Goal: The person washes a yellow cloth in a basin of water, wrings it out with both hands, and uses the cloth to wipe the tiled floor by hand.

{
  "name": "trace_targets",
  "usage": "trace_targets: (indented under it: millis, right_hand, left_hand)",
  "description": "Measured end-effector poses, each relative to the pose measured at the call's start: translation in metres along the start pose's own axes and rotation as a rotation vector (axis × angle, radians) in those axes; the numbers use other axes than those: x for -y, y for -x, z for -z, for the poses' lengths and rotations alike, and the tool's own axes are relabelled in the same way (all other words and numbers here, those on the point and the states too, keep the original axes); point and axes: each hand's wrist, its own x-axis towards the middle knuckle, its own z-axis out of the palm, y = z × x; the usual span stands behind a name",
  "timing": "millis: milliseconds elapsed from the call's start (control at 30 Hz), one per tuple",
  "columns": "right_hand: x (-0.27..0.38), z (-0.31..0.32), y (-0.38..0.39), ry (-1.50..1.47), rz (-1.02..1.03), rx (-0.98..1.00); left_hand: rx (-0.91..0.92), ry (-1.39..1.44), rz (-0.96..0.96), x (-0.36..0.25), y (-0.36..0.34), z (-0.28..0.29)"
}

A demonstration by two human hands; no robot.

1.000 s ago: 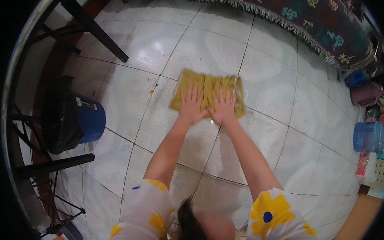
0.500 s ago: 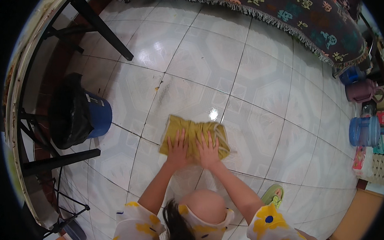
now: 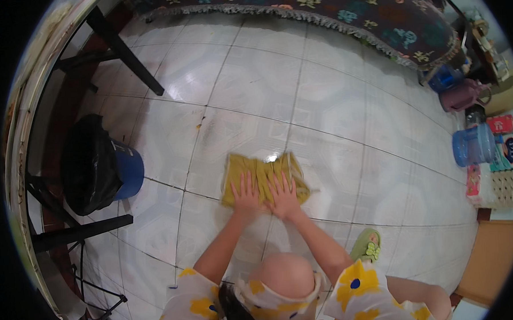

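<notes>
A mustard-yellow cloth (image 3: pixel 252 162) lies spread and slightly rumpled on the pale tiled floor (image 3: pixel 326 177). My left hand (image 3: pixel 246 195) presses flat on its left half, fingers stretched forward. Beside it, my right hand (image 3: pixel 283 197) lies flat on the right half, its fingers spread. A pale edging and a loose end of the cloth show to the right of that hand. Both arms reach forward, one on each side of my bent knee (image 3: pixel 287 276).
At the left stands a blue bin (image 3: pixel 130 168) with a black liner, between dark table legs (image 3: pixel 132 59). A fringed, patterned cover (image 3: pixel 341 13) hangs at the far side. A blue plastic tub (image 3: pixel 473 145) and packages line the right. My green slipper (image 3: pixel 364 245) is near right.
Both hands have slid the cloth a little to the right across the tiles, staying flat on it. The view has turned slightly, so the bin and the right-hand items appear shifted left.
</notes>
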Motion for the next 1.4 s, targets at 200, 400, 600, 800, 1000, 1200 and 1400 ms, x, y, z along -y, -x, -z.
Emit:
trace_targets:
  millis: [200, 400, 600, 800, 1000, 1200, 1400]
  right_hand:
    - [0.001, -0.03, 0.146, 0.081, -0.144, 0.216]
    - [-0.04, -0.021, 0.155, 0.089, -0.092, 0.288]
    - [-0.07, -0.002, 0.105, 0.029, 0.146, 0.2]
    - [-0.094, 0.007, 0.051, 0.042, 0.094, 0.185]
    - [-0.14, 0.019, 0.069, 0.08, 0.232, 0.117]
    - [-0.128, 0.03, 0.057, 0.149, 0.276, 0.088]
    - [-0.147, 0.027, 0.028, 0.142, 0.246, -0.11]
  left_hand:
    - [0.114, -0.159, -0.082, -0.076, 0.099, -0.067]
    - [-0.015, -0.179, -0.137, -0.098, 0.093, -0.071]
    - [0.162, -0.06, 0.07, -0.108, 0.054, -0.046]
    - [0.33, -0.189, 0.467, -0.138, -0.021, -0.009]
    - [0.235, -0.212, 0.454, -0.177, -0.004, -0.032]
    - [0.167, -0.119, 0.441, -0.16, -0.001, -0.027]
    - [0.056, -0.124, 0.403, -0.156, -0.039, -0.029]
